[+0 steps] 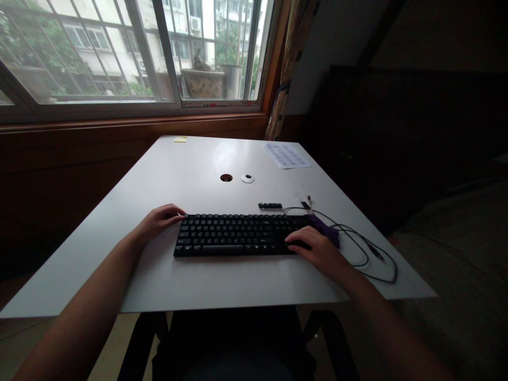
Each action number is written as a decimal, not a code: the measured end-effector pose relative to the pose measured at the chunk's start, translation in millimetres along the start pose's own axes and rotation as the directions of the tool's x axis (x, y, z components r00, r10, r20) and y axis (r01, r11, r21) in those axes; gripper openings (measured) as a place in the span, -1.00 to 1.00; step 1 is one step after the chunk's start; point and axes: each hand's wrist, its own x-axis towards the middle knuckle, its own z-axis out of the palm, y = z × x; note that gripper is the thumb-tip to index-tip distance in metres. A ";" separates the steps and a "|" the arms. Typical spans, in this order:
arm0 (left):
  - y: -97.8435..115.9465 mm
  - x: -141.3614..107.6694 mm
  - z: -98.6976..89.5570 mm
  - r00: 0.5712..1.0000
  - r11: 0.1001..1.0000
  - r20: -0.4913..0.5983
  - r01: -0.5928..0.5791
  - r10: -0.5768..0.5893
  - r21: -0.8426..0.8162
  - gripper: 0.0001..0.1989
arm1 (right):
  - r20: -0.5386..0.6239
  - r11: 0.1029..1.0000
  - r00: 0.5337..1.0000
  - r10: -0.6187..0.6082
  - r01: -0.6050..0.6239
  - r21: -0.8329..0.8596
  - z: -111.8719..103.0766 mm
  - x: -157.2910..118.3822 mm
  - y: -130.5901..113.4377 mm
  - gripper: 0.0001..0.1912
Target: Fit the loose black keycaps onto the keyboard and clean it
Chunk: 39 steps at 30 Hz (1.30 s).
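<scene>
A black keyboard lies flat on the white table, its long side facing me. My left hand is at its back left corner, thumb and fingers closed together against that edge. Over the number pad at the right end rests my right hand, its thumb and fingertips bent together low on the keys. Whatever the right fingertips grip, if anything, is too dark and small to make out. Behind the keyboard sits a short strip of black keys. A purple cloth lies partly behind my right hand.
Black cable loops across the table's right side. Small loose items lie behind the cloth. Farther back are a round hole, its white cover ring, a printed sheet and a yellow note. A barred window stands beyond.
</scene>
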 end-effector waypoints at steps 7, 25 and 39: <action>0.2 -0.6 -0.3 1.000 1.000 -0.010 -0.009 0.009 -0.007 -0.60 | -0.066 0.998 0.997 -0.048 0.045 -0.040 4.1 -7.5 -4.8 -0.86; -1.0 -3.2 -2.8 0.999 0.999 0.025 0.024 -0.025 0.035 -0.60 | -0.352 0.984 0.925 0.143 -0.170 -0.048 -14.9 -16.5 32.6 -0.84; 2.0 -9.1 -8.8 0.978 0.977 0.033 0.205 -0.207 0.053 -0.76 | -0.466 0.980 0.862 0.200 -0.173 0.101 -12.4 -25.4 43.2 -0.87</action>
